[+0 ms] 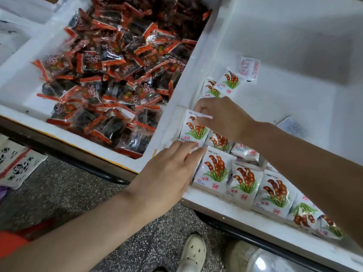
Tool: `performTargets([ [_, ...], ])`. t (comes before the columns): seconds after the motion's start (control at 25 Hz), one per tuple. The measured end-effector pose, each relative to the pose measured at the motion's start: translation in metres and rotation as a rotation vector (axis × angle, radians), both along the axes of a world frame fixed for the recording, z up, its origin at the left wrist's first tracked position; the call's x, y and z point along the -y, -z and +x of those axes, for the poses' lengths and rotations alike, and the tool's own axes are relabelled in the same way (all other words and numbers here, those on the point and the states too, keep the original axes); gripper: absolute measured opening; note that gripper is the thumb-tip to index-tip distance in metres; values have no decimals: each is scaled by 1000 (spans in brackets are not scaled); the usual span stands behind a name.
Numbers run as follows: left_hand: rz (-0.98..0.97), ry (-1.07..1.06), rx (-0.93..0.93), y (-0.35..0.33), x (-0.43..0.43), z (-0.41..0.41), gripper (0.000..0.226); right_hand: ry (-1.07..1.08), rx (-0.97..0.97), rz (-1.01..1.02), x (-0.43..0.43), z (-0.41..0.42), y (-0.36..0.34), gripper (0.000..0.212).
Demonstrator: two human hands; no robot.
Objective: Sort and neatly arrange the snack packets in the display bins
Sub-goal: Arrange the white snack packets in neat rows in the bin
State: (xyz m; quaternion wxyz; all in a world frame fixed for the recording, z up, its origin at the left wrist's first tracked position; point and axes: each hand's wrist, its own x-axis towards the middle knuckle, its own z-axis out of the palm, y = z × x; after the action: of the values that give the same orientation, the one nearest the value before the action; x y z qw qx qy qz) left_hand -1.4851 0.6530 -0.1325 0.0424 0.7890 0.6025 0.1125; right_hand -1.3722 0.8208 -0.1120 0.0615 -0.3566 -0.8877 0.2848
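Note:
A white snack packet [193, 130] printed with brown pods and green leaves stands in the near left corner of the right white bin [294, 46]. My right hand [222, 118] pinches its top edge. My left hand [170, 173] rests flat against its lower edge, fingers together. A row of several matching white packets [245, 181] lines the bin's near wall, running to the right. Two more white packets [224, 85] lie loose farther in, with a small pale sachet [248, 68] beyond them. The left bin [17, 83] holds a heap of red-and-black packets [117, 75].
A white divider wall [186, 75] separates the two bins. A face-down packet [292, 126] lies beside my right forearm. Below the bins are speckled floor, a patterned basket [17, 165] at left, my cream shoe [193, 254] and a clear plastic object [275, 262].

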Motion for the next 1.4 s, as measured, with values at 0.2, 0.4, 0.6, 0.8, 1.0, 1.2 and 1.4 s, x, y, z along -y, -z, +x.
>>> performTargets([
  [0.2,-28,0,190,-16,-23,-4,36,106,-164,143,-16,21,2,24],
  [0.4,-3,-79,373,-22,-107,9,39,354,-45,157,-78,58,14,39],
  [0.6,-331,-380,316,-9,-199,24,54,347,20,91,-120,45,28,57],
  [0.8,-339,-429,270,1,-215,34,50,331,103,104,-134,34,33,59],
  [1.0,-178,-431,365,8,-219,22,56,488,-37,-13,-124,67,25,37],
  [1.2,-283,-529,334,-2,-224,38,71,553,-124,2,-108,98,16,28],
  [1.4,-298,-522,547,-2,-224,40,36,629,-355,-81,-93,104,-5,23],
])
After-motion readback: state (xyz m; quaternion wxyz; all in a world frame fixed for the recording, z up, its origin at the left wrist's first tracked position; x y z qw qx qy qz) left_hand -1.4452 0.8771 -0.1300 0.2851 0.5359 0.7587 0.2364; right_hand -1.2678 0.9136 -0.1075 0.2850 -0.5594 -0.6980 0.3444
